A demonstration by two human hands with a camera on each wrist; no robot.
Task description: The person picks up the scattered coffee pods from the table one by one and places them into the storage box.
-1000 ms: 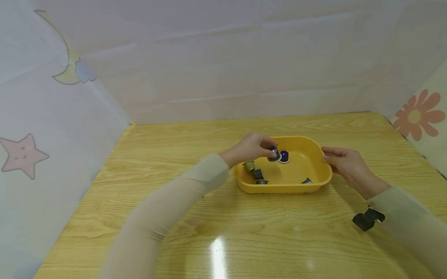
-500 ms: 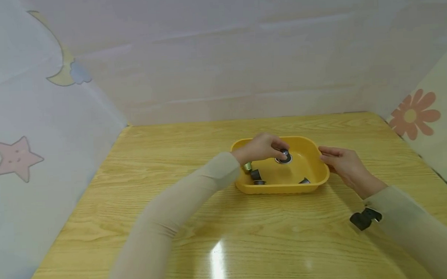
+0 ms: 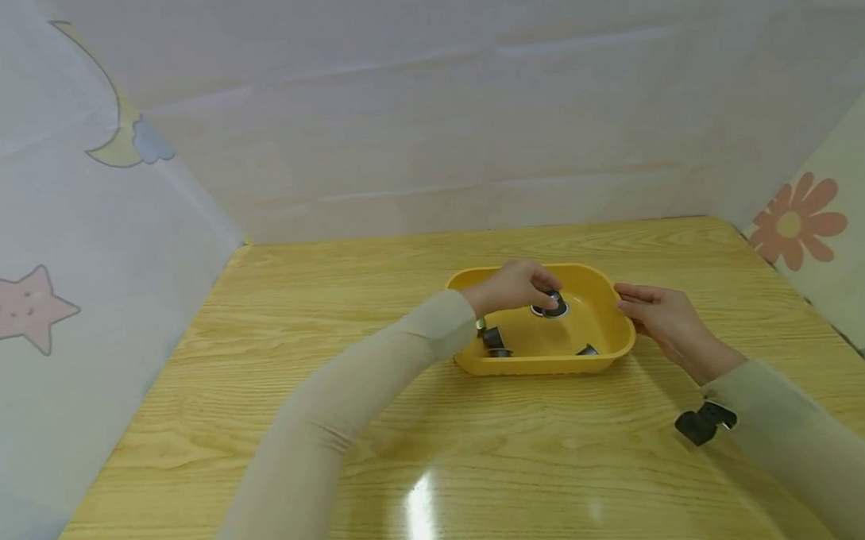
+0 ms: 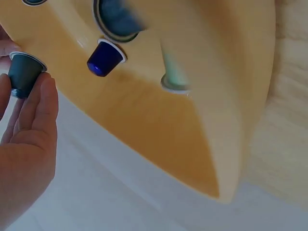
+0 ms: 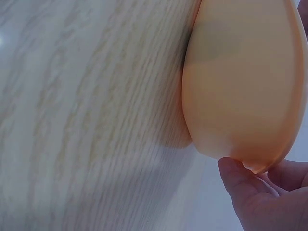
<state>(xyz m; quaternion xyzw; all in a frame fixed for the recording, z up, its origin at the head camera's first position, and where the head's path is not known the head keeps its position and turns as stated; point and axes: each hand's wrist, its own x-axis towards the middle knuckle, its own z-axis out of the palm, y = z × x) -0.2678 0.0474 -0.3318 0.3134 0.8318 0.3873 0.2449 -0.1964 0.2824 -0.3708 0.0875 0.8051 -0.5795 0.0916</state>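
Observation:
My left hand [image 3: 516, 287] reaches into a yellow plastic tray [image 3: 543, 365] and pinches a dark coffee capsule [image 4: 26, 72] between thumb and fingers. Beside that hand in the left wrist view lies a blue capsule [image 4: 105, 58], on its side in the tray. A green capsule [image 3: 480, 325], partly hidden by the left wrist, is at the tray's left end, near a black capsule [image 3: 492, 338]. At the tray's right end my right hand [image 3: 666, 317] holds the rim, its thumb [image 5: 231, 168] against the outer wall.
Another capsule [image 3: 500, 353] sits at the tray's front left, and one more [image 3: 588, 349] at its front right. The tray stands on a wood-grain table [image 3: 438, 437]. A pale printed wall sheet [image 3: 428, 143] rises behind. A black wrist device [image 3: 702, 423] hangs under the right sleeve.
My left hand has moved right and slightly lower with the dark capsule, and now covers most of the blue one in the head view. The right hand stays at the rim.

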